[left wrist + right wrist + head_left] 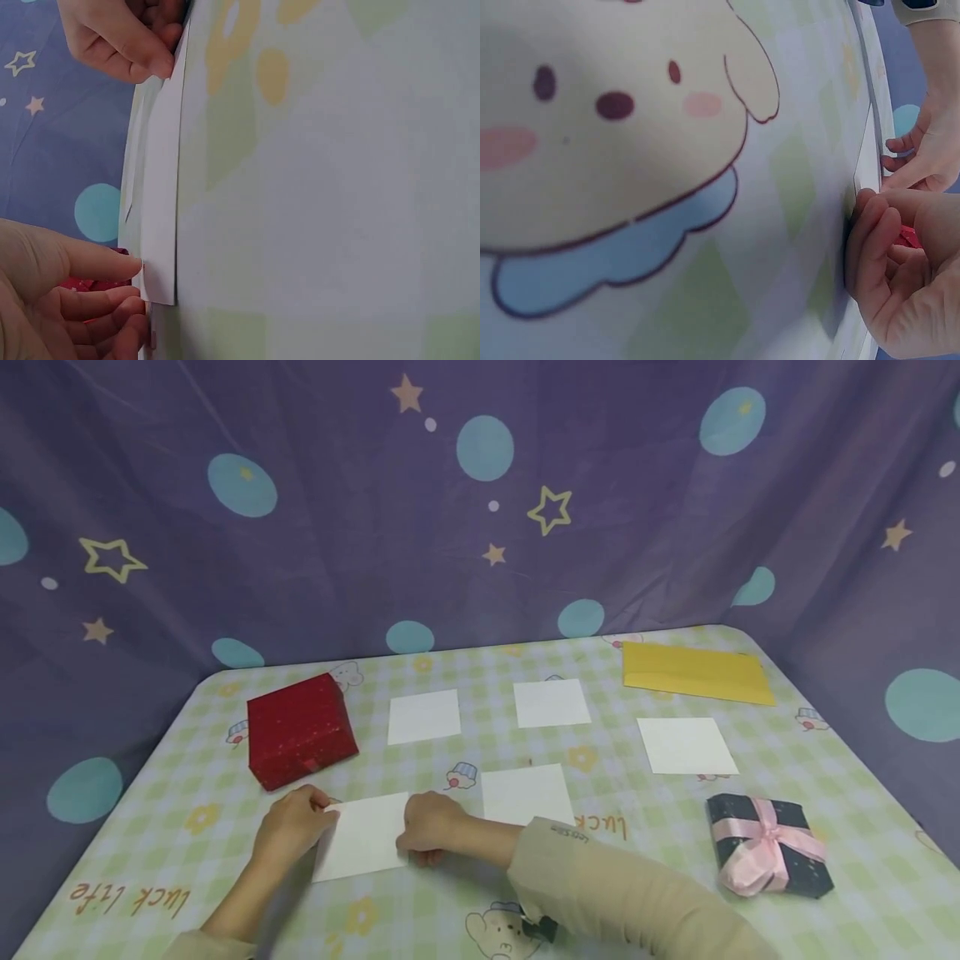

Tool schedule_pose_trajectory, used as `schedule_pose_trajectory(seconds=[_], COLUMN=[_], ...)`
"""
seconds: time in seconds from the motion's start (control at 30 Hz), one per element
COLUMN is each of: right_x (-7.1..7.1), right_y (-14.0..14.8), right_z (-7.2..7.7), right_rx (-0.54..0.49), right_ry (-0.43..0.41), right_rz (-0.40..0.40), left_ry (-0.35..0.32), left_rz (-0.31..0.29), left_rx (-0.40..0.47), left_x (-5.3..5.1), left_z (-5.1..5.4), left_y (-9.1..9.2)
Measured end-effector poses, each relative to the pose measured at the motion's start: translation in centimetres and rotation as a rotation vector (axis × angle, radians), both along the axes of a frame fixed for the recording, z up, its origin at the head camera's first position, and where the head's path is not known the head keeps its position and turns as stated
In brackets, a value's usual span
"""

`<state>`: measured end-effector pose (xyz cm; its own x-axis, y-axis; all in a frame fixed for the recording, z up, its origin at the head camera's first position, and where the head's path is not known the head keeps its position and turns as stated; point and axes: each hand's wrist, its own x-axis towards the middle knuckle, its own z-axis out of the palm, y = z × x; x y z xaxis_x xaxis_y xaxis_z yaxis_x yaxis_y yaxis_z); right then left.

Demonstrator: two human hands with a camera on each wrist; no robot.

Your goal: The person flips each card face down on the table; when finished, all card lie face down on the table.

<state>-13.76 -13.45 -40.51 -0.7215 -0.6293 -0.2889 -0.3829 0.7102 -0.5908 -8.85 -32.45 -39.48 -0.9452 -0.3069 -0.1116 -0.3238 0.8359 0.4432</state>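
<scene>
A white square of paper [363,842] lies near the front left of the table, between both hands. My left hand [291,825] pinches its left edge near the far corner, thumb on top. Across from it, my right hand [433,827] has curled fingers and pinches the right edge. In the left wrist view the paper [160,202] appears nearly edge-on, with the left thumb [105,262] at its near end. The right wrist view shows the right hand [904,270] low over the cloth, its fingertips at the paper's edge.
Other white squares lie around: one [527,793] beside the right wrist, more [423,718] [552,703] behind, another [686,746] at right. A red box [300,731] stands back left, a yellow envelope-like sheet [697,673] back right, a dark ribboned gift box [787,860] front right.
</scene>
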Motion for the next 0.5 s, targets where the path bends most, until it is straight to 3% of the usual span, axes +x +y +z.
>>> schedule_pose_trajectory(seconds=[0.27,0.5], right_x=[-0.08,-0.91], right_y=[-0.06,0.56], right_z=[0.26,0.48], right_rx=[0.013,-0.098], right_ry=[-0.014,-0.245], right_rz=[0.005,0.041], left_ry=[-0.027,-0.010], left_rz=[-0.007,-0.042], left_rx=[0.012,0.026], left_x=[0.07,0.39], left_z=[0.63,0.92], left_y=[0.10,-0.30])
